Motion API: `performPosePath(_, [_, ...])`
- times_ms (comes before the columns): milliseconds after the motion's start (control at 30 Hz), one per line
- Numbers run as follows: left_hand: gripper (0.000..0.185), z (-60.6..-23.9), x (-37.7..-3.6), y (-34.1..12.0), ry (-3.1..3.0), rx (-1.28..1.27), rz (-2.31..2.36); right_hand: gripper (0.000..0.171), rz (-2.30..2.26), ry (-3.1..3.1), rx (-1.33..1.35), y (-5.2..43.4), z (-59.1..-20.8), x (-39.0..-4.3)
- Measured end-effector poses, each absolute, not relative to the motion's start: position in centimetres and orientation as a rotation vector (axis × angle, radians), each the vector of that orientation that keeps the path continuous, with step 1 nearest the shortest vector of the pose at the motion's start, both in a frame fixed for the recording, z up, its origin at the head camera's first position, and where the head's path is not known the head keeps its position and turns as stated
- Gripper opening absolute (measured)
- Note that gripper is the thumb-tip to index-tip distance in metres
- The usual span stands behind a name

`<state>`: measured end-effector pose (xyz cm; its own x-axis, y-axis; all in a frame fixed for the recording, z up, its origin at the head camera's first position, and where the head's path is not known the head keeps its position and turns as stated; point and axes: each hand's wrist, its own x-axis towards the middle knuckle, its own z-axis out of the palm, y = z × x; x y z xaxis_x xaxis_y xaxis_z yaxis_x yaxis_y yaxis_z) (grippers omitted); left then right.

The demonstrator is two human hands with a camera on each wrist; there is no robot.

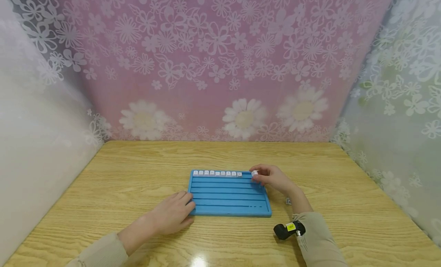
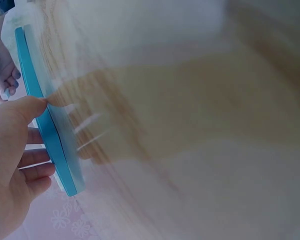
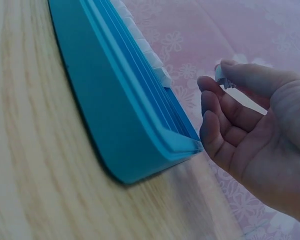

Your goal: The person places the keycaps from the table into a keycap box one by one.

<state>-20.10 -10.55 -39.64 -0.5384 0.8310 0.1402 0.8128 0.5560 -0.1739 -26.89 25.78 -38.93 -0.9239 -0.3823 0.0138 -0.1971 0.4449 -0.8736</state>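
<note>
A blue grooved tray [image 1: 229, 198] lies on the wooden table [image 1: 138, 163]. Several white keycaps [image 1: 217, 173] stand in a row along its top groove. My right hand [image 1: 270, 177] hovers over the tray's top right corner and pinches one white keycap [image 1: 254, 173] between thumb and fingertips; in the right wrist view the keycap [image 3: 221, 75] sits at the fingertips beside the tray [image 3: 125, 125]. My left hand [image 1: 172, 213] rests with straight fingers against the tray's left lower edge; the left wrist view shows its thumb [image 2: 20, 112] touching the tray rim [image 2: 50, 130].
A small grey piece [image 1: 288, 201] lies on the table just right of the tray. Flowered curtains close off the back and both sides. A black wrist camera [image 1: 288, 229] is strapped on my right sleeve.
</note>
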Motion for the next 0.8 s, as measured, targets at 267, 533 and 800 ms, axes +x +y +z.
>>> performPosePath(267, [0.030, -39.54, -20.01, -10.50, -2.602, -1.382, 0.117, 0.038, -1.469, 2.528, -0.487, 25.72, -38.87, -26.82])
performPosePath(533, [0.030, -39.49, -19.97, -10.50, -2.602, -1.380, 0.119, 0.040, -1.515, 2.499, -0.442, 25.53, -38.86, -26.80])
performPosePath(800, [0.031, -39.69, -20.10, -10.51, -2.603, -1.381, 0.125, 0.037, -1.533, 2.462, -0.466, 25.71, -38.93, -26.90])
